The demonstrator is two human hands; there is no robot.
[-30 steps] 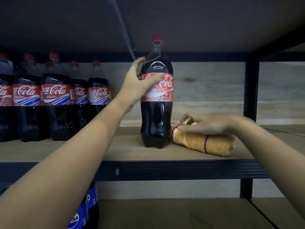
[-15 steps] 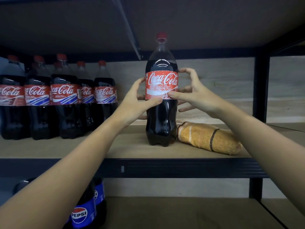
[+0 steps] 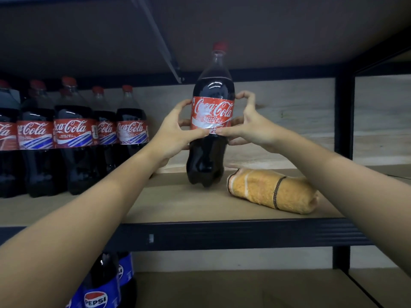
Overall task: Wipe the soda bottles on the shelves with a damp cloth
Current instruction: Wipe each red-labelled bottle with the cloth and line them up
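Both hands grip one Coke bottle [image 3: 212,121] at its red label: the left hand [image 3: 175,132] curls round its left side, the right hand [image 3: 249,127] round its right. The bottle tilts slightly, its base at the shelf [image 3: 178,203]. A rolled orange cloth [image 3: 271,191] lies just right of it. More Coke bottles [image 3: 73,138] stand at left.

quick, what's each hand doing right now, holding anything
Left hand: holding the dark plastic Coca-Cola bottle with the red label, fingers curled round its left side.
Right hand: holding the same bottle from the right.
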